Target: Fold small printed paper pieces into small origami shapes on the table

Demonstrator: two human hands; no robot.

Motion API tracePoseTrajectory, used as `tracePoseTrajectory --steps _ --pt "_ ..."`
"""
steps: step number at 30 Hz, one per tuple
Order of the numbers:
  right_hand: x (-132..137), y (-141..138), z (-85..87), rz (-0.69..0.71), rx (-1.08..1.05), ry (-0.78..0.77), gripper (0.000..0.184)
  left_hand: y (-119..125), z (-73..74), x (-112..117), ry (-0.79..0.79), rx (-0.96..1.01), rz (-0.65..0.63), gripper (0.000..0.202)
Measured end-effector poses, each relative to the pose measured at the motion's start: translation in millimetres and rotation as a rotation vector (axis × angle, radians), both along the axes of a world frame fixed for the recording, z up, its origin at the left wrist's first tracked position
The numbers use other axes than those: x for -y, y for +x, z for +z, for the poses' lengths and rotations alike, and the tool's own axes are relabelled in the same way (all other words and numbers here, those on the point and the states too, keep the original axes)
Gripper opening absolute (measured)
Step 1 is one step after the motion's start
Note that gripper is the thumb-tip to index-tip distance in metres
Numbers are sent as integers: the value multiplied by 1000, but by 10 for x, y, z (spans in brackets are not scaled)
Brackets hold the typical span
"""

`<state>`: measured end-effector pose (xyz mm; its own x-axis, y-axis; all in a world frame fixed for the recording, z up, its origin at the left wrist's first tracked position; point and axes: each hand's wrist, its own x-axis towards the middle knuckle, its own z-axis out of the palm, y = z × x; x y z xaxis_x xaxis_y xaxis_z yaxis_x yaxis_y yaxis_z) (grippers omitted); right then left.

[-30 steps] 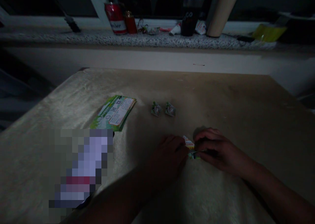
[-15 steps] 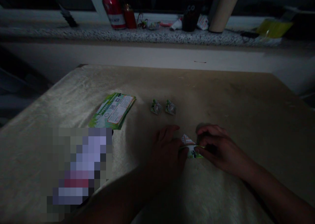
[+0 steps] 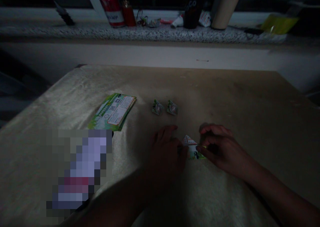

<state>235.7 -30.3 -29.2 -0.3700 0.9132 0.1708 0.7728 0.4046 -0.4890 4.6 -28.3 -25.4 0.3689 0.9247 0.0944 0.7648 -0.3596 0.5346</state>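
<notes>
A small folded paper with a green and white printed face lies low on the table between my hands, its triangular point facing away from me. My left hand grips its left edge, thumb and forefinger pressed on the paper and the other fingers stretched over the cloth. My right hand pinches the right side, thumb on top and fingers curled. Parts of both edges are hidden under the fingers. Beyond the hands sit two small folded paper pieces, a left one and a right one, side by side.
A stack of green printed leaflets lies left on the cloth-covered table. Nearer me is a pixelated lit object, probably a screen. The stone windowsill holds a red can, a dark cup and a cardboard tube.
My left thumb has shifted slightly left, baring more of the folded paper's front. My right hand stays nearly in place. The whole view has moved a little.
</notes>
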Motion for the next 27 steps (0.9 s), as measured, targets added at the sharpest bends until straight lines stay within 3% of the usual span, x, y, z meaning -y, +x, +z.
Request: tracePoseTrajectory --steps 7,27 --pt "2 -53 22 -18 -9 35 16 -17 20 -7 10 -51 31 22" --pt "-43 -146 -133 -91 -27 111 17 56 26 6 48 -94 81 22"
